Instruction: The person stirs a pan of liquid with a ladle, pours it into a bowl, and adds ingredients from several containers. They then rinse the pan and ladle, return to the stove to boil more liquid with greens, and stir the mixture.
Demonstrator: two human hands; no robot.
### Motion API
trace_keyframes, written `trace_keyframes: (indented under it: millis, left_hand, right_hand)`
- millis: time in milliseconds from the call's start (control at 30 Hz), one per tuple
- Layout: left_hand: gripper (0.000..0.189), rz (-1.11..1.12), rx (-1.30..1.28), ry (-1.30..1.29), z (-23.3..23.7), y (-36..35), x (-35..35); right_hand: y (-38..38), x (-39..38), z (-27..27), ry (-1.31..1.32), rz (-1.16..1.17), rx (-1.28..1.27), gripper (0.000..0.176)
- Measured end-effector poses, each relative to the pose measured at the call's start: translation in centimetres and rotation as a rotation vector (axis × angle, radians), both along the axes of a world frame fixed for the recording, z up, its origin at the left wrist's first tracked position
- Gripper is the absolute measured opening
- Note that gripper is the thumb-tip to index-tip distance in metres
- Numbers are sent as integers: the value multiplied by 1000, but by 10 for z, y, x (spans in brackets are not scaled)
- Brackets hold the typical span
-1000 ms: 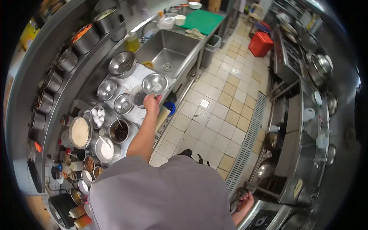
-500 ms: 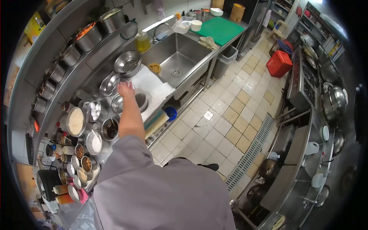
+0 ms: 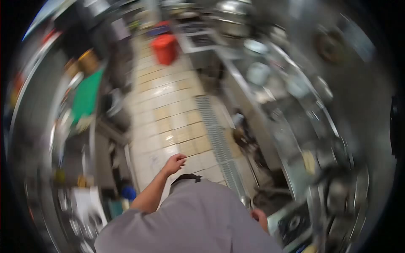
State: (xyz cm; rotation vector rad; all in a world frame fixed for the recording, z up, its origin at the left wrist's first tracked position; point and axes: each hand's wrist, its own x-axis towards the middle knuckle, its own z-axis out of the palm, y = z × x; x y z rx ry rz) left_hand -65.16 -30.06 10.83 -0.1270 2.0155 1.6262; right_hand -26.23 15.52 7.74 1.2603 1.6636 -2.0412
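left hand (image 3: 174, 162): empty, my fingers loosely curled, above the beige tiled floor (image 3: 168, 122)
right hand (image 3: 259, 218): mostly hidden behind my grey shirt (image 3: 190, 219); fingers, can't tell
view: motion-blurred

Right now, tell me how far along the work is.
Done: the round shiny steel bowl held a second ago has left the left hand, which hangs empty, fingers loosely curled, above the beige tiled floor. In hand: nothing on that side; the right hand sits low by the black stove burner, its grip too blurred to tell. Left to do: the smeared view settles nothing.
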Motion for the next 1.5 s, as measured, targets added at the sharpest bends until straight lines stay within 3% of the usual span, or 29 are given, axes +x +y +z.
trace_keyframes:
  millis: [33,67,167,333,367,433,533,567,600,633,667,700,733,767,800,900,967,1000,1033,1100,1167,1233,1300,1367,1400,1433,1500]
  left_hand:
    - [32,-126,-40,35,-4,25,-24]
    - [33,-211,-85,25,2,56,-45]
    - [33,-455,-122,57,18,147,-97]
    - [34,-761,-25,106,22,321,-161]
    - [32,-776,83,81,25,361,-170]
    - [31,-839,203,51,37,448,-185]
    - [24,-868,404,-174,57,570,-209]
    - [22,-879,514,-228,65,613,-226]
    - [20,-912,612,-316,67,654,-233]
    - [19,-833,567,-362,62,695,-246]
    - [20,-971,742,-453,50,743,-265]
    - [20,-908,728,-441,45,788,-268]
    - [22,-919,686,-380,26,841,-279]
    - [27,-1005,619,-443,26,882,-293]
    - [28,-943,596,-464,22,916,-297]
    - [28,-1176,627,-593,17,987,-297]
    - [38,-1187,632,-675,-12,1014,-298]
    - [48,-1150,645,-742,-22,1023,-299]
    - [48,-1168,633,-749,-10,1009,-288]
    - [45,-1426,298,-178,43,942,-243]
    - [42,-1556,301,-41,12,939,-248]
    - [32,-1765,307,748,-31,950,-269]
    - [25,-1871,213,588,-14,934,-274]
    - [19,-2022,-48,915,13,907,-274]
    - [20,-2048,64,1098,-10,908,-280]
    - [20,-2030,45,1081,-22,902,-282]
    - [21,-2288,263,969,-25,886,-279]
  right_hand:
    - [18,4,-28,-44,-27,-122,29]
    - [-4,-15,27,-19,-132,-80,28]
    - [0,20,-85,-427,-367,-172,21]
    - [-85,80,-137,-404,-571,-144,18]
    - [-109,94,-144,-360,-519,-77,17]
    - [-128,90,-126,-316,-519,-5,16]
    - [-167,77,-66,-254,-938,-163,14]
    - [-172,58,-43,-244,-1183,-290,15]
    - [-181,42,-5,-138,-1170,-283,18]
    - [-180,11,20,-370,-1131,-216,22]
    - [-154,-33,90,-535,-1016,-193,24]
    - [-148,-65,140,-383,-1051,-10,26]
    - [-147,-99,202,-406,-1175,71,32]
    - [-130,-128,258,-409,-1134,26,35]
    - [-117,-143,296,-273,-1090,-82,41]
    - [-72,-202,330,91,-1154,97,53]
    - [-20,-239,314,289,-1169,98,56]
    - [4,-254,275,453,-1208,18,62]
    - [37,-276,267,512,-1244,-3,60]
    - [103,-314,253,600,-1337,-99,49]
    - [147,-344,243,632,-1396,-182,41]
    - [176,-368,238,529,-1169,-223,26]
    - [196,-378,227,429,-1029,-198,20]
    - [217,-390,212,335,-887,-174,17]
    - [230,-398,205,212,-767,-72,17]
    - [244,-408,195,98,-634,28,18]
    - [280,-428,147,111,-517,32,14]
